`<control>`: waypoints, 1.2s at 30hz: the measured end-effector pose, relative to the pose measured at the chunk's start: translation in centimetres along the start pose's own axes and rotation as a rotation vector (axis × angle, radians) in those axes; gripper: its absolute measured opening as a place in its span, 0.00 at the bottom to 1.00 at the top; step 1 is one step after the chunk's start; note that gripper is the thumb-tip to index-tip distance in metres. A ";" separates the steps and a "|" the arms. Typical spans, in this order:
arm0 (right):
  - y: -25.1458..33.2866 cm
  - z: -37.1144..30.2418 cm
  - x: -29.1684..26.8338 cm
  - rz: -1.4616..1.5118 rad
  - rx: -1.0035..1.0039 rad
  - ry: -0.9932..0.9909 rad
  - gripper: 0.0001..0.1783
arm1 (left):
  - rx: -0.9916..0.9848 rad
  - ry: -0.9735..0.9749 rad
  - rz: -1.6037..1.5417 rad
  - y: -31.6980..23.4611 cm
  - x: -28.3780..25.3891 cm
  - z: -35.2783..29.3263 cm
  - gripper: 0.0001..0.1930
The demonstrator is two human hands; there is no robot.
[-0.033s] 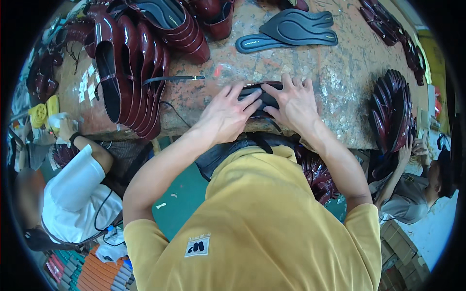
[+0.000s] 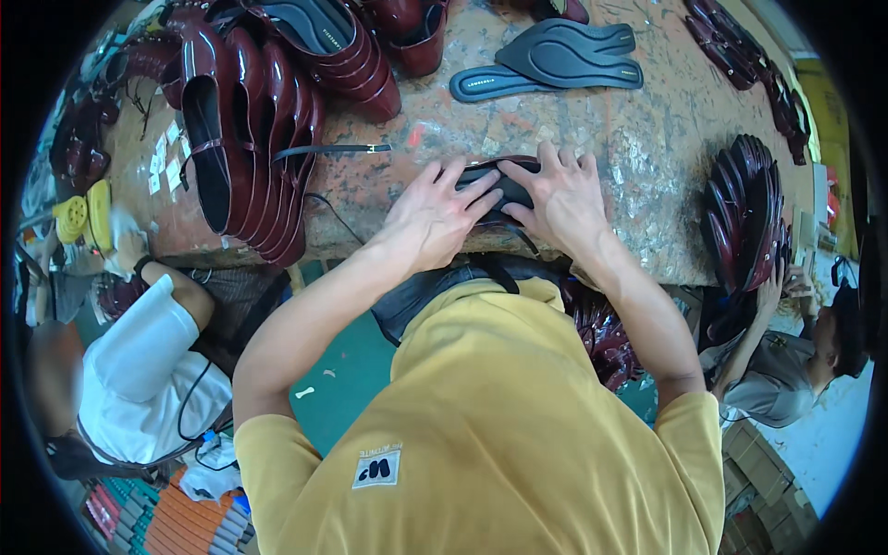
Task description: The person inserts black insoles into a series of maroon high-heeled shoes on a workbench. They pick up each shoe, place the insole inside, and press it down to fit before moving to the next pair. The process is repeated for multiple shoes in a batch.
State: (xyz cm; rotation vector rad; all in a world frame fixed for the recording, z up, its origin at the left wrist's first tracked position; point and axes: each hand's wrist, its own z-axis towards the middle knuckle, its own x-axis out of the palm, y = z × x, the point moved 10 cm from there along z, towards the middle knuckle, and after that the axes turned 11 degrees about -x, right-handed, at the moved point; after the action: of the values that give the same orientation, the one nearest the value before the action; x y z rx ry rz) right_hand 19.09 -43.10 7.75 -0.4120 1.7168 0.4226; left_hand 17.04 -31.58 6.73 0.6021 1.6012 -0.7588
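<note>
A dark burgundy shoe with a black insole (image 2: 515, 191) lies sideways at the workbench's near edge, in front of my body. Most of it is hidden under my fingers. My left hand (image 2: 435, 211) bears on its left part, with fingertips reaching inside over the insole. From the other side my right hand (image 2: 567, 196) grips it, thumb and index finger inside the opening and the other fingers spread over the far rim. To the left of my hands a thin black strap with a gold buckle (image 2: 338, 148) rests on the bench.
Rows of glossy burgundy shoes (image 2: 264, 176) stand at the left. Several loose black insoles (image 2: 569, 60) lie at the far middle of the workbench (image 2: 638, 129). More burgundy shoes (image 2: 747, 213) stand at the right edge. Co-workers sit on both sides, one in a white sleeve (image 2: 139, 338).
</note>
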 end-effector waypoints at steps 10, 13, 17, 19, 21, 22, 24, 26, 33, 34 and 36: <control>4.2 -4.4 -1.1 0.332 -0.011 -0.590 0.20 | -0.158 0.180 -0.009 0.9 2.6 -0.3 0.36; 6.4 -1.3 -0.7 0.252 -0.049 -0.486 0.19 | -0.131 0.288 -0.047 1.2 1.9 0.2 0.29; 2.2 -1.3 1.4 0.199 0.054 -0.250 0.12 | 0.051 0.002 -0.195 1.0 -1.1 -0.5 0.30; 2.9 -1.5 1.5 0.230 -0.054 -0.230 0.16 | 0.159 -0.037 -0.134 0.6 -1.2 -1.0 0.30; 1.6 -2.5 -0.2 0.354 -0.173 -0.291 0.22 | 0.207 0.119 0.063 0.2 0.3 -0.8 0.31; 0.4 -3.7 -1.2 0.318 -0.267 -0.362 0.40 | 0.225 0.202 0.163 0.0 1.0 -1.1 0.31; -3.8 -5.3 -0.6 0.332 -0.162 -0.442 0.58 | 0.245 0.165 0.173 -0.7 1.4 0.4 0.32; -5.1 -5.2 2.9 0.456 -0.087 -0.372 0.70 | 0.251 0.122 0.254 -3.4 1.4 3.2 0.34; -6.4 -4.1 4.4 0.531 -0.058 -0.340 0.70 | 0.326 0.148 -0.069 -2.7 0.7 1.4 0.45; -6.2 -4.0 4.3 0.513 -0.070 -0.351 0.69 | 0.354 0.108 -0.030 -3.1 0.8 1.7 0.44; -6.3 -3.9 4.3 0.473 -0.101 -0.377 0.68 | 0.402 0.023 0.056 -4.7 1.5 4.5 0.42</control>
State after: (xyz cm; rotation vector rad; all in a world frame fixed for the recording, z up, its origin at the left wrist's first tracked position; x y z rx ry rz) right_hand 18.11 -50.67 3.88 0.0143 1.4152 0.8748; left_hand 16.17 -38.10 5.60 0.9424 1.4533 -1.0455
